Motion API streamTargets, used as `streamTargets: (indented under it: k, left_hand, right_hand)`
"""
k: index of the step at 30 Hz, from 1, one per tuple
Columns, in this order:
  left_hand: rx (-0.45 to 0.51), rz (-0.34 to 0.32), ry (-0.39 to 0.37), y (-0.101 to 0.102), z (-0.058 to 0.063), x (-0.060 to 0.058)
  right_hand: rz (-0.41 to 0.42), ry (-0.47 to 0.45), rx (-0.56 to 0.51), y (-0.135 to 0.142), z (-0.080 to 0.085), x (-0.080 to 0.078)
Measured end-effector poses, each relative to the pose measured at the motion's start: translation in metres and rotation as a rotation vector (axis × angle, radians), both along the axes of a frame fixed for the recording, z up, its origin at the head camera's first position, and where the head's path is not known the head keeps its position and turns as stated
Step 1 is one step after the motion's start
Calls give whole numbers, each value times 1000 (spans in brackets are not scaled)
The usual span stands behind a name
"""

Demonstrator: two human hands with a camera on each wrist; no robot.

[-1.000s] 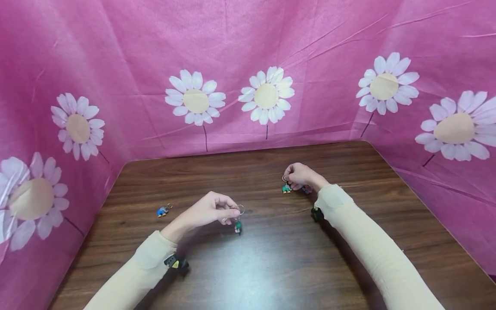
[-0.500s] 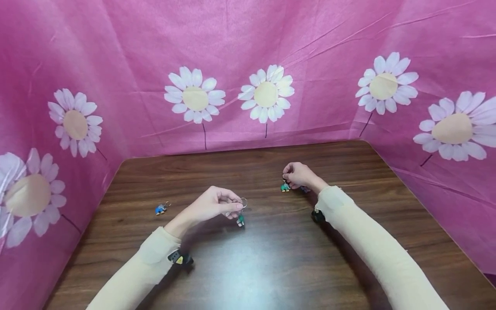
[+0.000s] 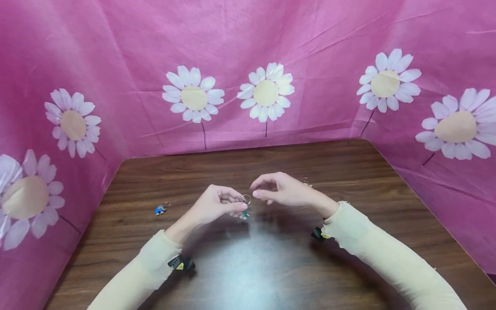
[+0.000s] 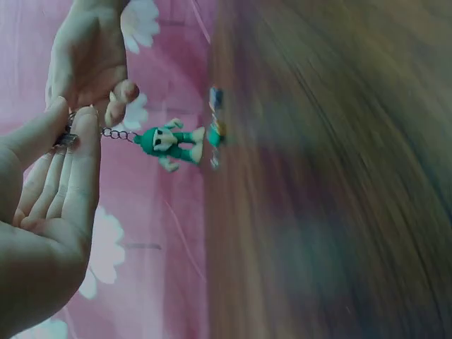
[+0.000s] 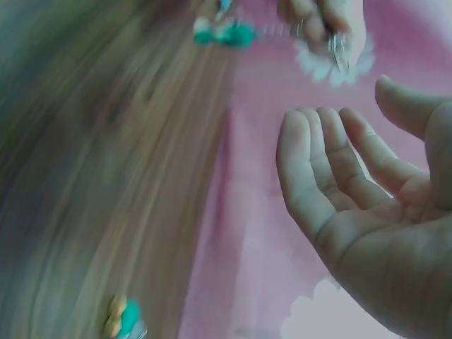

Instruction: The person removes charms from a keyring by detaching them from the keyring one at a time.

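Observation:
My left hand (image 3: 215, 204) pinches a keychain (image 3: 246, 213) by its ring end, between thumb and fingers. In the left wrist view its small green figure (image 4: 169, 145) dangles from a short chain, clear of the tabletop. Close by on the right, my right hand (image 3: 284, 189) holds nothing; its fingers (image 5: 339, 162) are loosely bent and apart from the thumb. A green-and-orange keychain (image 5: 126, 318) lies on the table in the right wrist view, blurred. Behind my right wrist, another keychain (image 3: 307, 182) is partly hidden in the head view.
A blue keychain (image 3: 160, 209) lies on the left of the brown wooden table (image 3: 248, 267). Pink cloth (image 3: 310, 34) with white flowers encloses the table's back and sides.
My right hand has let go of a green keychain at the table's right and moved left toward my left hand. My left hand, still holding its keychain, has shifted slightly right and up.

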State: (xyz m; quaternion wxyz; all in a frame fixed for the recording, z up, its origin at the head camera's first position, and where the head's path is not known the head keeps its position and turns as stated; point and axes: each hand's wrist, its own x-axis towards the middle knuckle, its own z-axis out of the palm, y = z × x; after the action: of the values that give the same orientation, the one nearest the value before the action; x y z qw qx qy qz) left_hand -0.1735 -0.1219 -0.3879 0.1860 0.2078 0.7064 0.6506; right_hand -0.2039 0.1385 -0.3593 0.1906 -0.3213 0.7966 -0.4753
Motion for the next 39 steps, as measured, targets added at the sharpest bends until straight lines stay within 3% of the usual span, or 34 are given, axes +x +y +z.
streamTargets:
  k: [6,12,16,20,27,33,39]
  left_hand:
    - [-33,2,118,3,17,21]
    - [28,10,176,0,26,32]
    - [54,49,215,-1,27,32]
    - [92,90,250,-2,24,29]
    - [-11,210,479,-3,19,26]
    - [-58,173,456,-2,17,27]
    - [-75,145,482,-3,13,25]
  right_hand:
    - [97,-27,-97,-10,11,24]
    - [44,-253,-225,-13,12,35]
    - [-7,-369,-300,-14,7,36]
    - [-7,-398,-338,-15,3,36]
    - [-34,-452,-374,-18,1,36]
    - [-41,-500,-407,-20,0,36]
    - [-50,-518,-421,-20,-1,35]
